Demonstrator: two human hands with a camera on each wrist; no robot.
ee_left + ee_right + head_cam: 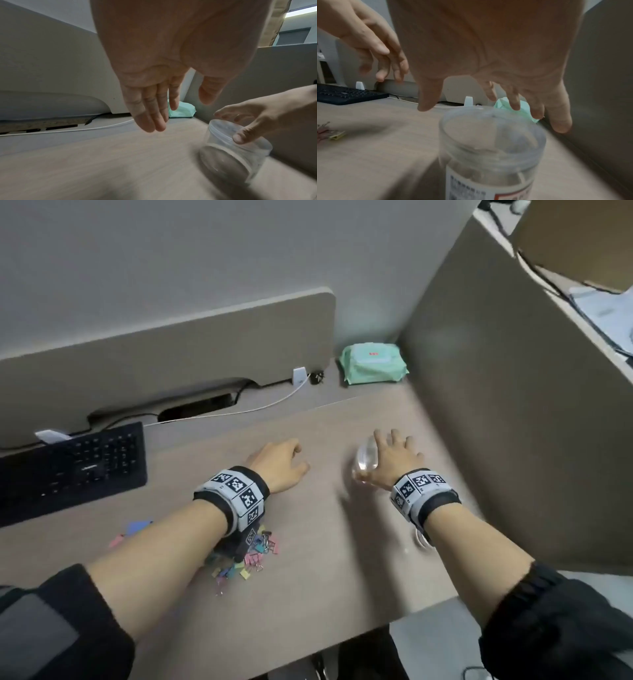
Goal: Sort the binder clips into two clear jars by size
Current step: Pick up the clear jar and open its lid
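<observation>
A clear jar (pixel 365 460) (pixel 228 159) (pixel 491 142) stands on the desk (pixel 308 594), mouth up, with a white label low on its side. My right hand (pixel 394 450) (pixel 481 111) (pixel 229 127) hovers over it with fingers spread and the thumb near its wall. The jar is blurred along with the desk. My left hand (pixel 284 460) (pixel 181 112) floats to the left of the jar, fingers straight, holding nothing. Several coloured binder clips (pixel 253 556) (pixel 335 135) lie in a pile under my left forearm. A few more clips (pixel 130 529) lie further left.
A black keyboard (pixel 75 467) sits at the left. A green wipes pack (pixel 371 362) and a white cable (pixel 239 410) lie at the back. A tall partition (pixel 513 405) walls the right side. A clear round thing (pixel 421 539) shows below my right wrist.
</observation>
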